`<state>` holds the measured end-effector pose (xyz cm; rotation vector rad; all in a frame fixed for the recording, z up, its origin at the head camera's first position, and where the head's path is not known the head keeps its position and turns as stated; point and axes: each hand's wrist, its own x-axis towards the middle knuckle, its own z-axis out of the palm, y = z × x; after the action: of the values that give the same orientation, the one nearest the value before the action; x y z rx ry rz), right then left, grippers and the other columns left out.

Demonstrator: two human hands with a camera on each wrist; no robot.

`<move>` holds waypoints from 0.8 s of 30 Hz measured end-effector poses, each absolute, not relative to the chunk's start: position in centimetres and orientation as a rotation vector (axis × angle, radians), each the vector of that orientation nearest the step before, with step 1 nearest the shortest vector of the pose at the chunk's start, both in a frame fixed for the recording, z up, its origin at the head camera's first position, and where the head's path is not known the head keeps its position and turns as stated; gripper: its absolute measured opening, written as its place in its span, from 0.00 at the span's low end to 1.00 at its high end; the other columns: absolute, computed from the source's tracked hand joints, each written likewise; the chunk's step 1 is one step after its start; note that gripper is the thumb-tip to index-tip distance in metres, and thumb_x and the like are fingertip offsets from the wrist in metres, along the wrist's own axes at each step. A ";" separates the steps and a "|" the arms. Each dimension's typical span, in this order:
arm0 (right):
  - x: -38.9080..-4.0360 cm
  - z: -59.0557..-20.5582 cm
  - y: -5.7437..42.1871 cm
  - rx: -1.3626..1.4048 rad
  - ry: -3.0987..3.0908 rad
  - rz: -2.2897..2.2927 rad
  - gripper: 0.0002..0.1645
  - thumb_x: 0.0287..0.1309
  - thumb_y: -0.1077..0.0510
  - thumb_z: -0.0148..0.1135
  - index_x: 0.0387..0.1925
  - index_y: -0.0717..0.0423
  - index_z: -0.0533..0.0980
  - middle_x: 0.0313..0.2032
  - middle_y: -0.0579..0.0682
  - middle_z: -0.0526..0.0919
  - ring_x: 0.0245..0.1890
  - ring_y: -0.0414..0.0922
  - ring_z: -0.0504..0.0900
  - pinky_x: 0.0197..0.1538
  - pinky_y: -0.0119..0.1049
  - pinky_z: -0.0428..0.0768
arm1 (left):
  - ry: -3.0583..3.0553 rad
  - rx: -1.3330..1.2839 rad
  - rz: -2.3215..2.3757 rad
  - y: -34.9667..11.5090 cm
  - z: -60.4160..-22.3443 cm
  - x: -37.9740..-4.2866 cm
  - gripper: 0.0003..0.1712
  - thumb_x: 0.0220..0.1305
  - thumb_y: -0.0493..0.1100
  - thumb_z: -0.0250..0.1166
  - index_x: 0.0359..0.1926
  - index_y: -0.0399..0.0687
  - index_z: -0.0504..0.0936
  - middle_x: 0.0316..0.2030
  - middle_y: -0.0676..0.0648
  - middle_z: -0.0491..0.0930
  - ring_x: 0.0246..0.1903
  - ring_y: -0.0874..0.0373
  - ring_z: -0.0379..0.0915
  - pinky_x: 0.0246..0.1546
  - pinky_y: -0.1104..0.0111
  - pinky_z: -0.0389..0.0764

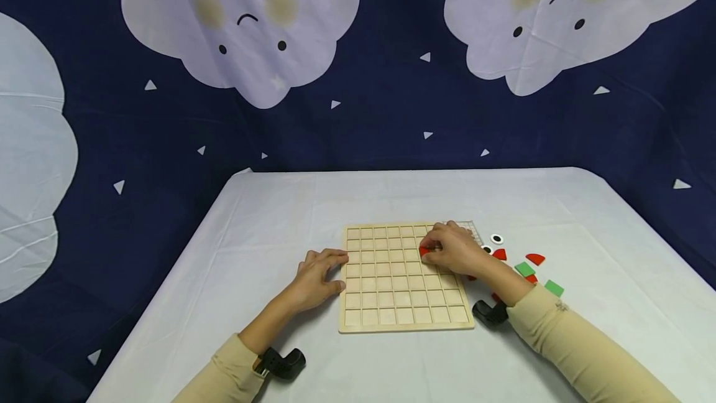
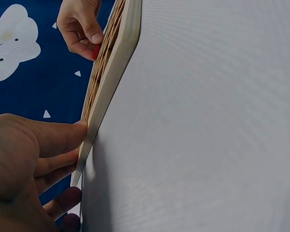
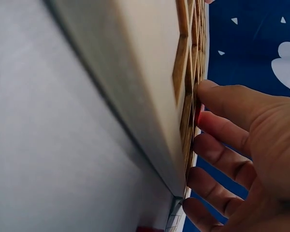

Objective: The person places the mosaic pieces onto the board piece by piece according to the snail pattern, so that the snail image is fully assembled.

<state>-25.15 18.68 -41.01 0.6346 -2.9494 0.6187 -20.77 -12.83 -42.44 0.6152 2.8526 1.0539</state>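
A light wooden board [image 1: 391, 282] with a grid of square recesses lies flat on the white table. Along its left edge rests my left hand [image 1: 314, 280], thumb and fingertips touching the rim without curling round it. My right hand [image 1: 455, 250] is over the board's upper right part. Between its thumb and index finger it pinches a small red piece [image 1: 423, 252], low at the grid; the fingers cover most of its shape. In the left wrist view the red piece [image 2: 95, 51] shows as a thin sliver beneath the right fingertips.
Right of the board lie loose pieces: a red quarter-circle [image 1: 535, 259], green squares [image 1: 554, 288] and white rings with dark centres [image 1: 496, 239]. A transparent gridded item [image 1: 468, 227] sits by the board's far right corner, partly behind my right hand. A dark cloud-patterned curtain [image 1: 391, 129] hangs behind the table.
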 end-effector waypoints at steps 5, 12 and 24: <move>-25.1 -40.9 18.7 0.648 -2.952 0.627 0.14 0.45 0.49 0.72 0.37 0.46 0.83 0.38 0.44 0.80 0.38 0.44 0.70 0.39 0.41 0.64 | 2.867 0.625 1.047 -12.8 -42.5 -20.8 0.28 0.54 0.39 0.68 0.58 0.43 0.76 0.61 0.52 0.72 0.53 0.53 0.60 0.47 0.61 0.57; -24.8 -40.2 19.9 0.653 -2.907 0.725 0.15 0.48 0.53 0.69 0.40 0.52 0.83 0.34 0.45 0.80 0.35 0.43 0.68 0.41 0.38 0.64 | 2.861 0.621 1.046 -12.7 -42.4 -20.8 0.28 0.55 0.39 0.67 0.58 0.43 0.76 0.61 0.52 0.71 0.54 0.53 0.60 0.48 0.60 0.57; -22.7 -39.5 23.8 0.508 -2.985 0.702 0.16 0.52 0.52 0.66 0.43 0.52 0.82 0.41 0.48 0.81 0.41 0.46 0.69 0.43 0.39 0.65 | 2.860 0.606 1.054 -12.7 -42.3 -20.8 0.27 0.54 0.39 0.67 0.58 0.43 0.76 0.61 0.52 0.72 0.53 0.53 0.60 0.47 0.60 0.57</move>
<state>-22.71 23.76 -39.54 0.5084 -2.9849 0.7018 -20.76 -12.71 -42.29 0.6056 2.8604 1.0538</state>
